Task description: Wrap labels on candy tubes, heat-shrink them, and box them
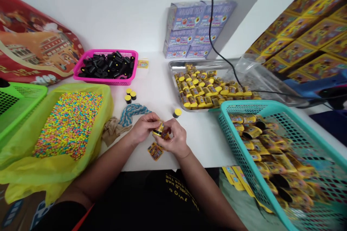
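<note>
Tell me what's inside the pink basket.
The pink basket holds a heap of small black tubes, some showing open ends. The heap covers the basket's bottom, so anything underneath stays hidden.

Centre: left hand and right hand meet on a small canister over the counter.
Left: tub of beads — basket of tubes behind it.
Right: tray of canisters, mesh basket in front of it.
Back: stacked boxes against the wall.

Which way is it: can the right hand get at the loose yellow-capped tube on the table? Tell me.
Probably yes. The yellow-capped tube stands alone on bare white table just beyond the right hand, nothing between. But that hand and the left hand are both gripping a small labelled tube.
</note>
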Demonstrator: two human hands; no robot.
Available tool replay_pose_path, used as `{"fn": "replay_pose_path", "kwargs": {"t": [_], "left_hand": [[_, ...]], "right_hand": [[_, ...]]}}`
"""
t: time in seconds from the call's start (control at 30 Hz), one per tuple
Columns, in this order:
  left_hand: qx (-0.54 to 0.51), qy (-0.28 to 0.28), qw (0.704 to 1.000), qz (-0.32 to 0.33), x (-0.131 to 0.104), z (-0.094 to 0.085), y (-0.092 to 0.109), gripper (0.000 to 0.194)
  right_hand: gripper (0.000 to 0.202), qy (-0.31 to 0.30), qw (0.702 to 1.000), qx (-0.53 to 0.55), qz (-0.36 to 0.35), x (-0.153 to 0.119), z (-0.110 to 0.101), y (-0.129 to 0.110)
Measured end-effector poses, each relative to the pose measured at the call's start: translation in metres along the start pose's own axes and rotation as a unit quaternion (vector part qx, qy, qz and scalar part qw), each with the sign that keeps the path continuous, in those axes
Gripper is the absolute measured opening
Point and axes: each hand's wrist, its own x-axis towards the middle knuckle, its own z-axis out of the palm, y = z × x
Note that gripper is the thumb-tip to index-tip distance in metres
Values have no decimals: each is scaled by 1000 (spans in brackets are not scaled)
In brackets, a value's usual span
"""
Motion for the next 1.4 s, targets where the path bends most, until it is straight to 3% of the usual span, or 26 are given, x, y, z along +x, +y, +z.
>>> {"fn": "replay_pose_path", "kwargs": {"t": [0.27,0.43,0.57,0.77,1.07,1.23,1.4], "left_hand": [[-1,-9,1000,-27,0,1,-2,28],[-45,39,998,-9,4,2,-3,34],[-123,95,988,-9,8,3,-5,36],[-183,93,976,-75,10,0,-12,25],[-153,91,980,-90,8,-1,-16,30],[-145,104,983,-41,8,0,-13,30],[-114,105,987,-33,7,2,-10,37]], "right_hand": [[27,24,1000,16,9,-3,3,2],[31,20,999,-17,34,-2,5,7],[38,37,998,-44,3,-5,8,9],[30,0,997,-78,-16,-6,11,11],[27,38,997,-37,-48,-11,13,17],[33,16,998,-52,25,-9,14,17],[30,-4,1000,-14,22,-8,16,15]]}}
